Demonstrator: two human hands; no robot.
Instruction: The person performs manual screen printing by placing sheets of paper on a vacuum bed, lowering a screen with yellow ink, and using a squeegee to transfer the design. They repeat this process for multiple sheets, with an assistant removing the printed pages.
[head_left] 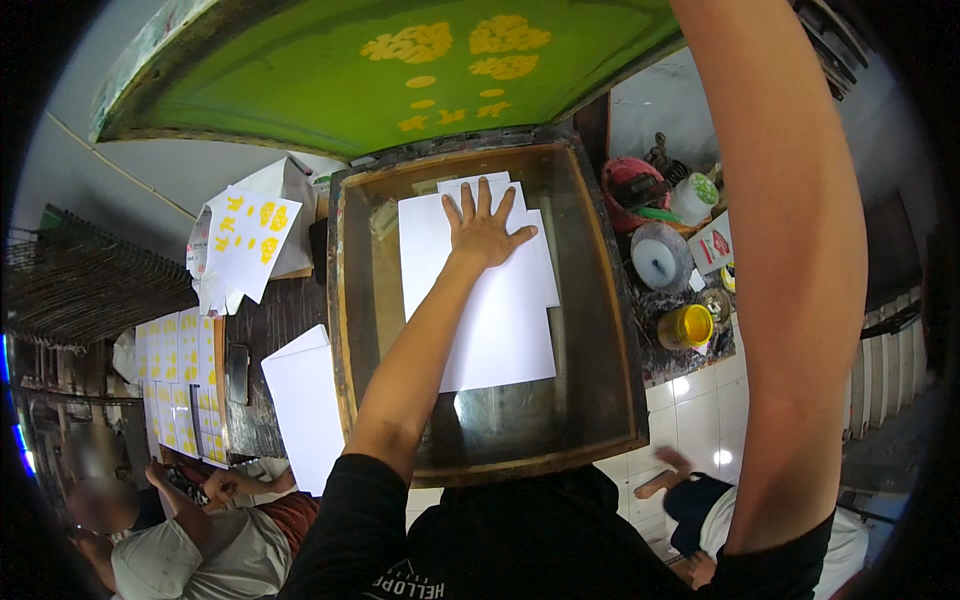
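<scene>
My left hand (482, 233) lies flat with fingers spread on a white sheet of paper (495, 340). Under and around that sheet, the edges of other pieces of paper (543, 260) show on the glass top of a wood-framed table (605, 390). Beyond it a green printing screen (330, 70) is tilted up, bearing yellow patterns and dots. My right arm stretches up along the right side and leaves the picture at the top, so its hand is hidden from view.
At left are a white paper stack (305, 405), a yellow-printed sheet (250, 240), a phone (237, 373) and rows of printed sheets (178, 375). A yellow paint jar (685, 327) and red basin (625, 180) stand right. People sit low left (205, 550) and low right (700, 505).
</scene>
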